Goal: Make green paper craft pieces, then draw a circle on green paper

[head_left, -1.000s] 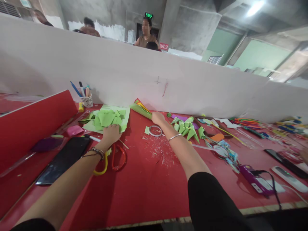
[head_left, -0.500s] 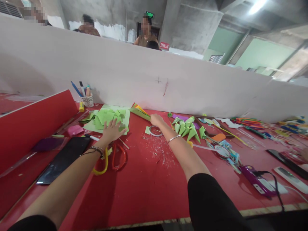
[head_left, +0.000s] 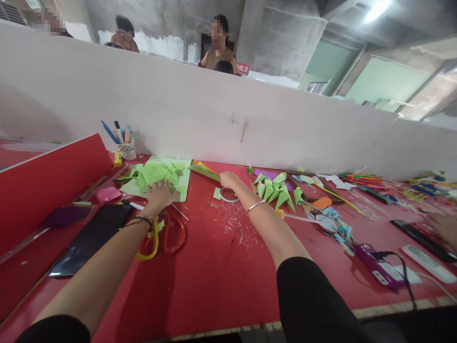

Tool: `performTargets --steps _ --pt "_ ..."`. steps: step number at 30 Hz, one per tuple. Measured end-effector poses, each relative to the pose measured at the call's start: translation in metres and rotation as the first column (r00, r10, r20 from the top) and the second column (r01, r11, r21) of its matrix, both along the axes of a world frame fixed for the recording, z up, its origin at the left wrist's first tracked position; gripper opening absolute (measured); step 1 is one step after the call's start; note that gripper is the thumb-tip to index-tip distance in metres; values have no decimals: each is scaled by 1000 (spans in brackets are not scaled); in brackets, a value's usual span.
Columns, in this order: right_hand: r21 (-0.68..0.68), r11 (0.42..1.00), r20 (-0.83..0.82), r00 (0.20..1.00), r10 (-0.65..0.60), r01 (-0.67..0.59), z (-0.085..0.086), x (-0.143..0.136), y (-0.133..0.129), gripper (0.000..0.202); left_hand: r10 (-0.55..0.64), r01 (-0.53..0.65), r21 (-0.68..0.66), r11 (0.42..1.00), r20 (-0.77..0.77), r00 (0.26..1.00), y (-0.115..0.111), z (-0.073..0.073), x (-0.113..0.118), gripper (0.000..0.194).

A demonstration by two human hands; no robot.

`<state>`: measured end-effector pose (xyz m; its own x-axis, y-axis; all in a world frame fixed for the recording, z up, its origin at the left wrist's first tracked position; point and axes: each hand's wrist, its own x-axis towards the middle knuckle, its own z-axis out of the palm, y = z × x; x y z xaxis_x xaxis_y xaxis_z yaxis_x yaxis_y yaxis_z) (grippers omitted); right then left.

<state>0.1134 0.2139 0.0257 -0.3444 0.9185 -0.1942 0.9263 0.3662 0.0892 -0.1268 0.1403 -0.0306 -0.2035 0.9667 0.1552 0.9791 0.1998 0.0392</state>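
My left hand (head_left: pixel 160 194) lies palm down on the near edge of a pale green sheet (head_left: pixel 183 183), its fingers stretched out. Cut green paper pieces (head_left: pixel 157 171) are heaped just beyond those fingertips. Against the white wall, my right hand (head_left: pixel 228 180) grips the right end of a stack of coloured paper (head_left: pixel 204 170) with green, yellow and orange edges; its fingertips are partly hidden. A roll of tape (head_left: pixel 228 195) and a small green square (head_left: pixel 216 193) sit just below that hand. Scissors with red and yellow handles (head_left: pixel 174 233) lie close to my left wrist.
Green paper cones (head_left: pixel 274 188) are clustered at the right. A purple device (head_left: pixel 378 267) with a cable lies further right, near another person's hand (head_left: pixel 444 227). On the left are a dark phone (head_left: pixel 91 238), a pen cup (head_left: pixel 127 149) and a red board (head_left: pixel 53 190).
My left hand's fingers have drawn closer together and it has moved slightly. The right hand stays at the paper stack. Another person's hand has come further into view at the right edge.
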Motion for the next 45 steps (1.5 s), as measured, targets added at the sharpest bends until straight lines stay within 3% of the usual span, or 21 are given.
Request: performTargets --steps 9,13,20,29,37,45 --pt "-88 993 17 996 83 -82 2 -2 -3 29 9 -8 124 992 -7 1000 -9 6 6 49" --pt "-130 978 -19 987 159 -160 1 4 -3 48 -29 27 155 988 14 999 -7 13 26 54" --pt "-46 972 -57 972 229 -232 -11 9 -9 74 -106 100 82 992 81 991 -5 24 56 54" --pt "-66 948 -48 950 308 -311 -7 11 6 51 -156 151 51 987 92 983 -15 5 61 57" --pt "-15 958 -23 958 287 -287 -15 7 1 61 -110 105 58 993 81 991 -15 -1 56 55" --pt "-122 943 -23 951 308 -308 -6 9 15 55 -143 136 77 988 94 985 -15 -1 55 55"
